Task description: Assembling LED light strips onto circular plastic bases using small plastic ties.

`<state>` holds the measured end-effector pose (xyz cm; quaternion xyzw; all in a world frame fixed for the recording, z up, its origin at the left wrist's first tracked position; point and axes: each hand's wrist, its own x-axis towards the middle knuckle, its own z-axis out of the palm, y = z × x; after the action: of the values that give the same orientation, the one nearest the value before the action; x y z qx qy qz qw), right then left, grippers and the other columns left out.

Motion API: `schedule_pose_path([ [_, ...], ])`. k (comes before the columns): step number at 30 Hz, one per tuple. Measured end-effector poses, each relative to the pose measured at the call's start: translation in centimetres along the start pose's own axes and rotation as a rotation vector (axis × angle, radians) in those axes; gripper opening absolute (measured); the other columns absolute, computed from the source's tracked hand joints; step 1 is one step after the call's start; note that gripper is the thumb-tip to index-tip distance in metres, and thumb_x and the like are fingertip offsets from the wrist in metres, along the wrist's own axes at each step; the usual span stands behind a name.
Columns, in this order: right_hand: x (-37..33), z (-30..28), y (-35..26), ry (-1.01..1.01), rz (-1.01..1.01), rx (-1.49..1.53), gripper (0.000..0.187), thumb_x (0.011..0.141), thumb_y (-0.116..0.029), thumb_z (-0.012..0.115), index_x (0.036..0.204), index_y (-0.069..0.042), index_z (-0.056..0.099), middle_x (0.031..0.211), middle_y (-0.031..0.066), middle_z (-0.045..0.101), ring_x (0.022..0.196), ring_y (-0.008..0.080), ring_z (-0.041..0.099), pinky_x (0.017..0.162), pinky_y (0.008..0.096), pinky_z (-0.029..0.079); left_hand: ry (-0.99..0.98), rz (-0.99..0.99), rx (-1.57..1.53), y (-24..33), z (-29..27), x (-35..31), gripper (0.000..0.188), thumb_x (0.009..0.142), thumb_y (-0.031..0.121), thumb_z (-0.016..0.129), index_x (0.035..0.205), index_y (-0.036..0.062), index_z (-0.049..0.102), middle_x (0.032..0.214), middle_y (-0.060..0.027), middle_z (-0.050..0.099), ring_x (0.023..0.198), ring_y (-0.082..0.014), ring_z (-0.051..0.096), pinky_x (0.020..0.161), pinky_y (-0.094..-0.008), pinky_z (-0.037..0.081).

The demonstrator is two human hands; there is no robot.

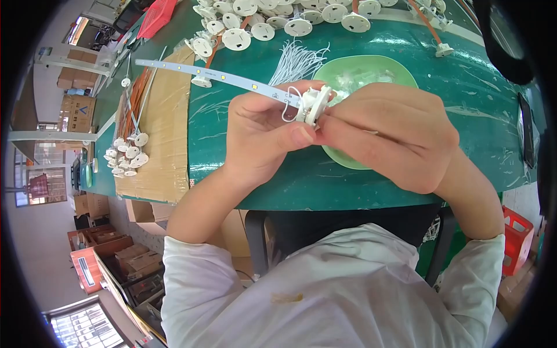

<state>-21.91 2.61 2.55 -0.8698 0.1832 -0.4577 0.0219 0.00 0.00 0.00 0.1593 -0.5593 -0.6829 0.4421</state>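
My left hand (255, 133) is closed around the near end of an LED strip (223, 77), a narrow pale bar with small yellow LEDs that reaches away to the upper left. A white round plastic end cap (316, 106) sits at that end, between thumb and fingers. A thin white wire (288, 103) loops out beside the cap. My right hand (400, 133) is closed in a pinch against the cap's right face; whatever its fingertips hold is hidden. Beneath the right hand stands a light green bowl (347, 160) with small whitish translucent pieces inside.
A bundle of white wires (296, 62) lies behind the hands on the green table (249, 194). Many similar capped strips (238, 37) are piled at the far edge. More capped strips (130, 153) rest on cardboard (159, 165) at left. A dark phone-like object (526, 130) lies at right.
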Motion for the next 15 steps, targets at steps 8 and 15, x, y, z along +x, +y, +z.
schedule_pose_path([
  [8, 0.6, 1.4, 0.7, 0.181, -0.127, -0.048, 0.027, 0.065, -0.001, 0.073, 0.091, 0.005, 0.071, 0.091, 0.0143, 0.067, 0.077, 0.0268, 0.066, 0.064, 0.0336, 0.054, 0.039, -0.035, -0.272, 0.2, 0.4, 0.1, 0.040, 0.085, 0.014, 0.076, 0.119, -0.0020, 0.063, 0.126, -0.0175, 0.061, 0.115, -0.0266, 0.060, 0.100, -0.0405, 0.048],
  [15, 0.8, 0.8, 1.3, 0.186, -0.145, 0.003, 0.026, 0.066, 0.000, 0.074, 0.091, 0.003, 0.072, 0.089, 0.0126, 0.067, 0.076, 0.0266, 0.065, 0.061, 0.0323, 0.054, -0.003, -0.075, -0.309, 0.3, 0.3, 0.0, 0.044, 0.085, 0.019, 0.078, 0.120, -0.0021, 0.063, 0.127, -0.0164, 0.061, 0.111, -0.0245, 0.062, 0.093, -0.0380, 0.050],
])
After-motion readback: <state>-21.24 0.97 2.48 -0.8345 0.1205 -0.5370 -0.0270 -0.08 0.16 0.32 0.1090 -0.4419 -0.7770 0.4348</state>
